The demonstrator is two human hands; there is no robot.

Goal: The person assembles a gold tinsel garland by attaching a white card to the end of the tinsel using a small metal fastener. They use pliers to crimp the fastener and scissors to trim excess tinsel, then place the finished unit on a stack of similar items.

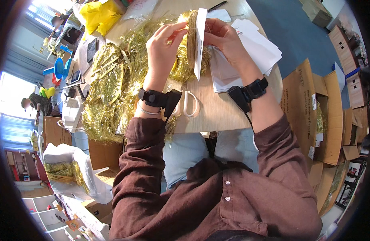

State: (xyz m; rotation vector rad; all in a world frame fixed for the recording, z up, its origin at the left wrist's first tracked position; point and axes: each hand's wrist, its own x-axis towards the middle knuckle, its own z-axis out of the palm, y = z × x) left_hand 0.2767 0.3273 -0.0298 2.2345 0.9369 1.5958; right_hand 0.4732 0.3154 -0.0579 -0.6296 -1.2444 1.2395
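Observation:
Over the table, a white card (200,34) stands nearly edge-on between my hands. A flat bundle of gold tinsel trim (191,45) lies against its left face. The fingertips of my left hand (165,46) pinch at the upper left edge of this bundle. My right hand (227,40) is closed on the card's right side; the card partly hides its fingertips. Loose gold tinsel (108,80) spreads in a heap to the left and behind the bundle. White-handled scissors (190,103) lie nearer me, their blades out of sight. Both wrists wear black straps with small devices.
White cards (249,44) are stacked on the right of the table. A yellow plastic bag (98,18), a phone (91,50) and a black pen (217,6) lie farther off. Open cardboard boxes (301,104) stand at the right. Two people are at the far left.

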